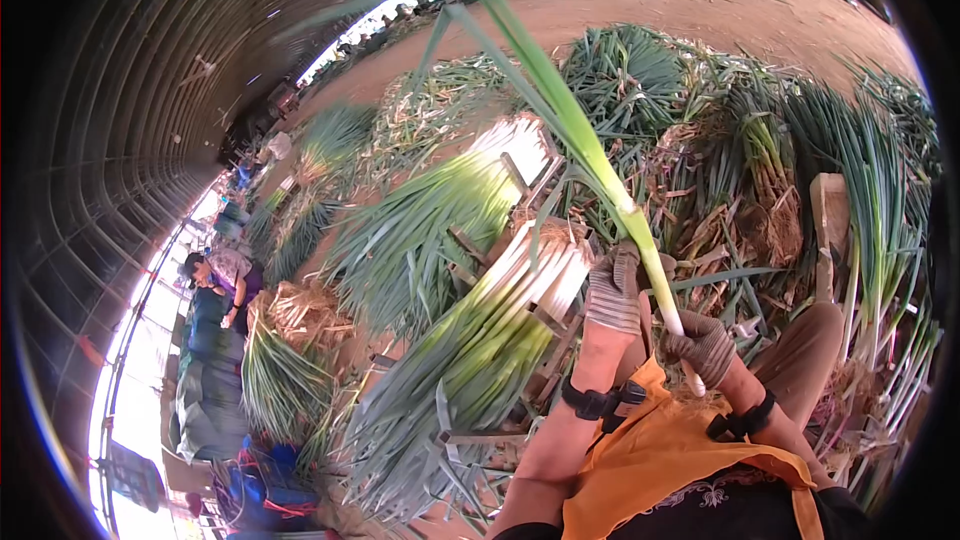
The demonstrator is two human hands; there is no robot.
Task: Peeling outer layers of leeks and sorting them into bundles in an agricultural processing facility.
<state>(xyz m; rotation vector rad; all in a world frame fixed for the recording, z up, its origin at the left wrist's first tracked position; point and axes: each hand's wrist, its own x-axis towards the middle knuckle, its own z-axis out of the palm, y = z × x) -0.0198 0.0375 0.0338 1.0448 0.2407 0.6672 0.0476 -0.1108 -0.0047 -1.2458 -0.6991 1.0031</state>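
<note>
A single large green onion [582, 130] slants across the view, its leaves toward the top and its white root end low in front of me. My left hand [615, 292], in a striped grey glove, is closed round the stalk's pale green part. Lower down, my right hand [704, 348], in a similar glove, has its fingers closed at the white end. Just left of my left hand lies a pile of trimmed green onions [490, 315], white ends toward me, on a wooden rack [560, 345]. The fingertips are partly hidden behind the stalk.
Another green onion pile [440, 205] lies farther left. Untrimmed bundles with roots [770, 210] and loose leaves [700, 240] spread ahead and right, beside an upright wooden post [829, 225]. A person [225, 280] bends over bundles at far left. An orange apron [640, 440] covers my lap.
</note>
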